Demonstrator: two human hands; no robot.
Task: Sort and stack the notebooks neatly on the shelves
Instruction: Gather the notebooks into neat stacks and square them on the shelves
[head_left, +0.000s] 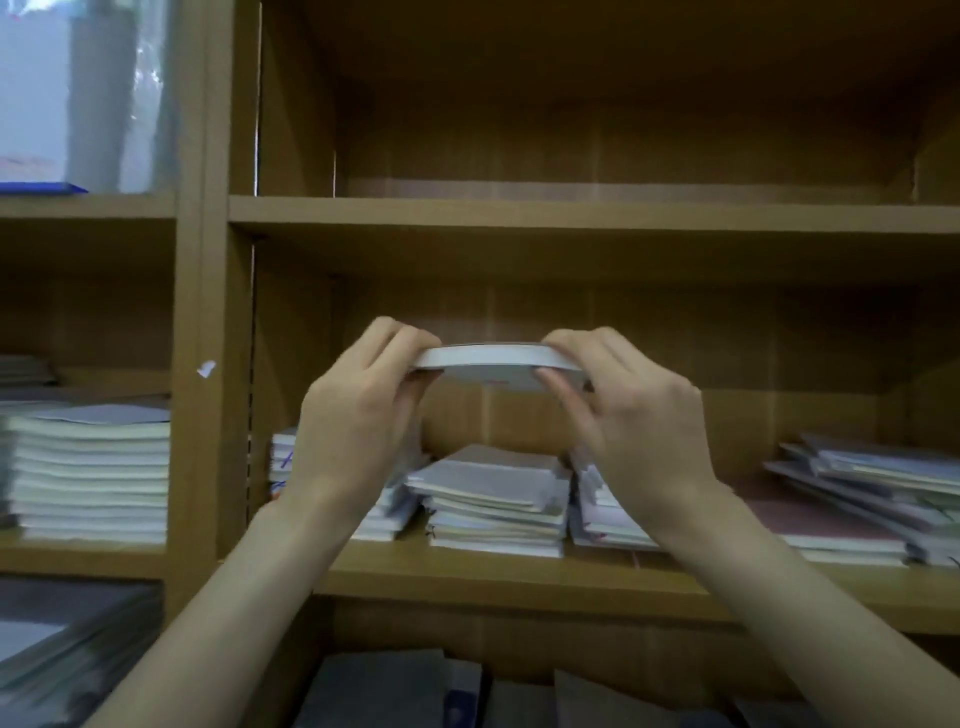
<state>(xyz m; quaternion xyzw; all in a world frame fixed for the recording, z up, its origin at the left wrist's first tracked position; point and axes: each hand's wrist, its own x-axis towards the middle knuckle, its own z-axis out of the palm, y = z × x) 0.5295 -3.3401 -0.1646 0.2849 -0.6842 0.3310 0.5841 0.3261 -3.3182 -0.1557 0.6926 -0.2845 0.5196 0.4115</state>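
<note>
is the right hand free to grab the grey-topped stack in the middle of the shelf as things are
Probably not yet. The right hand grips one end of the held notebooks, and the left hand grips the other. The grey-topped stack sits uncovered just below, so only that grip stands in the way.

A single head-worn camera faces a wooden bookcase straight on and close, aimed level at the middle shelf. Both forearms reach up from the bottom edge into the centre. The wide lens bends the shelf boards at the edges.
</note>
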